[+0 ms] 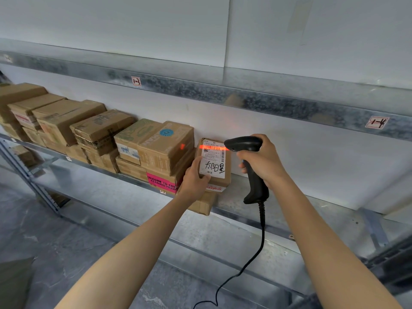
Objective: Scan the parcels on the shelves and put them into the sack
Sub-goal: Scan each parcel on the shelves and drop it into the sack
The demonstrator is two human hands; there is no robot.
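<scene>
At the metal shelf [334, 212], just right of the stacked boxes [165, 148] at frame centre, parcel [215, 166] upright, long axis vertical, gripped low on its left edge by left hand [195, 179], right hand [263, 161] closed round scanner [256, 188] beside it.

**LEGIBLE MARKINGS: ONE LABEL, ONE TAPE**

White label [214, 161] on held parcel [225, 182]: handwritten "太阳星", with printed "淘宝" beneath. The top code is partly legible, "516-K20-00". Pink tape [161, 180] on carton [153, 171], at the label's 8 o'clock: "WELCOME TO THE".
</scene>
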